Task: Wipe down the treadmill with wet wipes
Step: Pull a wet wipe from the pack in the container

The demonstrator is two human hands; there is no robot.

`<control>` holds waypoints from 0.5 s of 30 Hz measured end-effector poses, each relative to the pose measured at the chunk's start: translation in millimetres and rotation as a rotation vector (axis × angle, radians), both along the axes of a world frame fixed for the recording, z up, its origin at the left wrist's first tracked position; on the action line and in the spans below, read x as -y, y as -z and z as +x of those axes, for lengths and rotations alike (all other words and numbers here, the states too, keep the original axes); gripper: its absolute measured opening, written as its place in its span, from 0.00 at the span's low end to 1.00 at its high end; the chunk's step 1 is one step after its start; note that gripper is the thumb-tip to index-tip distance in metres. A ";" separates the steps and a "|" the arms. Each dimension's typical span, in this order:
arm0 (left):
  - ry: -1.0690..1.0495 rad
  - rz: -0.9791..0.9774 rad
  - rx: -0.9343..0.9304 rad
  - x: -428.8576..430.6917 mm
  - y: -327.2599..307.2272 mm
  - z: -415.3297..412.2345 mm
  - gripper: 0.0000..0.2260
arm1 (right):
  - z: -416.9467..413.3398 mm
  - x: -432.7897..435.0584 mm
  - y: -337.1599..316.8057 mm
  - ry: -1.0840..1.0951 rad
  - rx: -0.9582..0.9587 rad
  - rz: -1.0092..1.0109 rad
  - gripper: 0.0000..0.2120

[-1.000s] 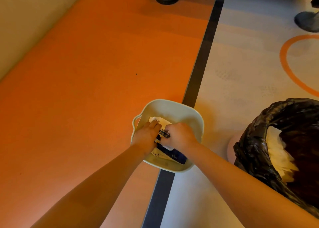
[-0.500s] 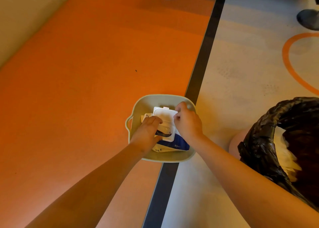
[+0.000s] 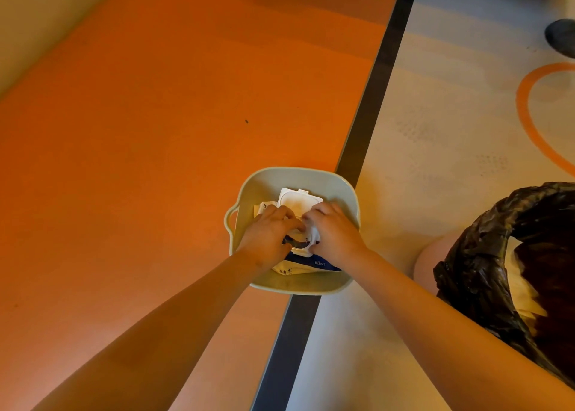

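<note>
- Wet wipes pack (image 3: 314,262) lies in a pale green basin (image 3: 295,287) on the floor, which straddles the dark stripe (image 3: 373,83) between the orange and pale areas.
- Its white lid (image 3: 298,202) is flipped open, away from the person.
- Left hand (image 3: 267,239) grips the pack by the opening with bent fingers.
- Right hand (image 3: 334,233) pinches a white wipe (image 3: 314,234) at the opening.
- A bin (image 3: 485,255) lined with a black bag stands to the right, near the basin.

Single head-worn view, aimed steeply down.
The wide-angle camera looks from the person's head almost straight down at the floor (image 3: 155,130), close above a basket (image 3: 289,169) at mid-frame, where the left hand (image 3: 267,239) and right hand (image 3: 337,236) meet.
</note>
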State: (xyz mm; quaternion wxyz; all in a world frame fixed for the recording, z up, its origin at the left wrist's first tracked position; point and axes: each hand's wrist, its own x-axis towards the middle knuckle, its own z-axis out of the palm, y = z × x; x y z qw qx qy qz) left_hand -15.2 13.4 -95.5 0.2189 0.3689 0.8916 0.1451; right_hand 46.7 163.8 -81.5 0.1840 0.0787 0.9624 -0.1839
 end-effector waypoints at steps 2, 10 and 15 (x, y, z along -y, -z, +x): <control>0.018 -0.010 0.003 -2.1 -1.1 -0.3 0.15 | -2.1 -1.4 0.1 0.007 0.018 -0.012 0.29; 0.165 -0.030 -0.027 -2.3 -2.5 0.6 0.14 | -4.3 -7.4 0.3 -0.047 0.020 -0.025 0.22; 0.194 -0.019 -0.066 -0.6 -3.0 3.3 0.14 | -6.1 -13.7 -2.7 -0.041 0.040 -0.015 0.21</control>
